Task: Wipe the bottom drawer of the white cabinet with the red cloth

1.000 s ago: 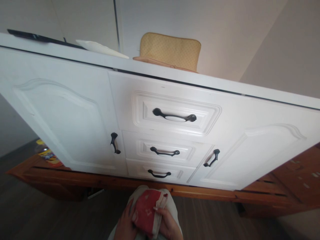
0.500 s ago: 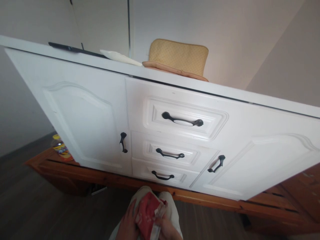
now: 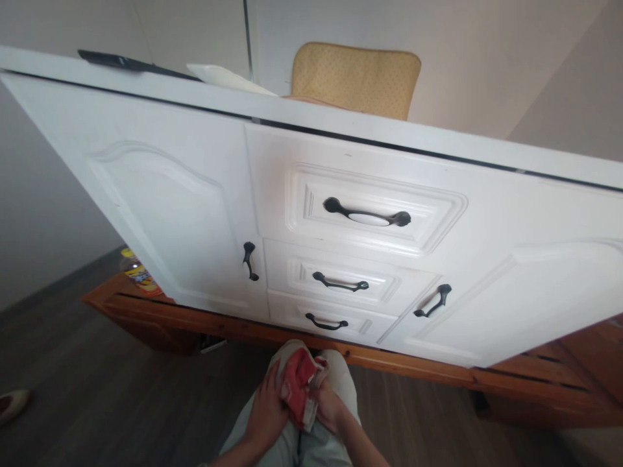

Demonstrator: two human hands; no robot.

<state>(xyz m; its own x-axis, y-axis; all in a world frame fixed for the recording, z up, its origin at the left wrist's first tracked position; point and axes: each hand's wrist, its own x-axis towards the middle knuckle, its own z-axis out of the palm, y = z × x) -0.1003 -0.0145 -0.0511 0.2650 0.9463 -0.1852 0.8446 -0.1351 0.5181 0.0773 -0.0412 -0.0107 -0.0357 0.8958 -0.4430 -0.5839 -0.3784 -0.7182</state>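
A crumpled red-and-white cloth (image 3: 298, 383) is bunched between my two hands, above my knees. My left hand (image 3: 270, 401) presses against its left side, with the fingers partly curled along it. At its right edge, my right hand (image 3: 328, 403) pinches the whitish border. Some of the fingertips are hidden by the folds. Just beyond my knees stands a white cabinet (image 3: 287, 214) with three drawers between two doors, all closed. Neither hand touches it.
The cabinet rests on a low wooden bench (image 3: 409, 363). A bottle with a yellow cap (image 3: 141, 275) stands at the left end. On the cabinet top are a tan patterned case (image 3: 355, 78), a white item (image 3: 228, 79) and a flat black object (image 3: 131, 63). A shoe (image 3: 12, 403) lies at left.
My view has tilted downward, so the cabinet sits higher and more of my forearms shows. Both hands still hold the cloth, which looks more bunched. A shoe has come into view at left.
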